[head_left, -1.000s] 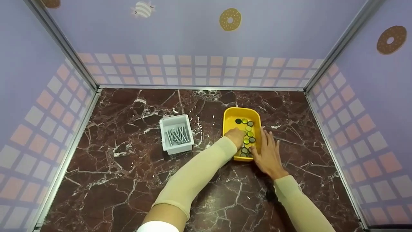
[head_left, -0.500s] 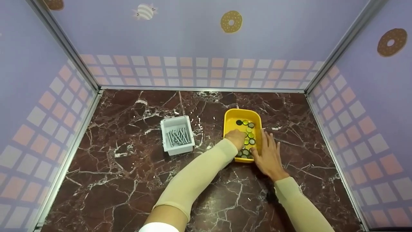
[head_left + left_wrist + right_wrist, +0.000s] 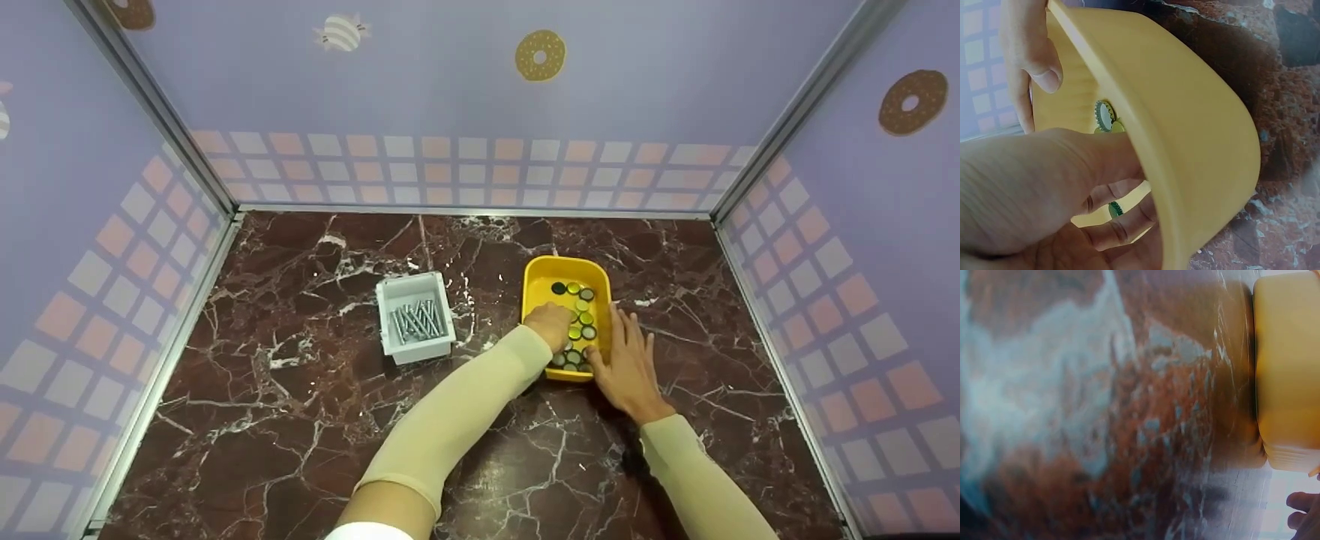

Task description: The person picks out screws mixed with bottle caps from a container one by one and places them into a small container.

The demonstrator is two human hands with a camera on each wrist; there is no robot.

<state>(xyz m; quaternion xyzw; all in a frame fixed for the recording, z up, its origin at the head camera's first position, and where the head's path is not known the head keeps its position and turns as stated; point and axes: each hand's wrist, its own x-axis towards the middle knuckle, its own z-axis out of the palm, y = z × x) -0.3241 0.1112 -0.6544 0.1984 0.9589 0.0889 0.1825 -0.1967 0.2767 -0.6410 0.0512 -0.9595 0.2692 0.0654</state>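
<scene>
A yellow tub (image 3: pixel 566 268) stands right of centre, with several bottle caps (image 3: pixel 585 318) lying inside, some green-edged and some grey. My left hand (image 3: pixel 550 322) reaches over its left wall and down among the caps. In the left wrist view the left fingers (image 3: pixel 1120 229) are bent downward behind the tub's rim. Their tips are hidden, so whether they pinch a cap cannot be seen. The right hand (image 3: pixel 628 367) holds the tub's right wall, thumb over the rim and long fingers along the outside. From the left wrist, its thumb (image 3: pixel 1045 79) shows on the inner side.
A white tub (image 3: pixel 415 349) with several long silver screws or bolts (image 3: pixel 417 319) stands to the left, a gap away from the yellow one. The dark red marbled tabletop (image 3: pixel 300 420) is bounded by patterned purple panels (image 3: pixel 465 97) at the back and both sides.
A few caps at the tub's near end have shifted slightly, and one more shows by the left hand. Both hands stay nearly in place. The head view has tilted up a little.
</scene>
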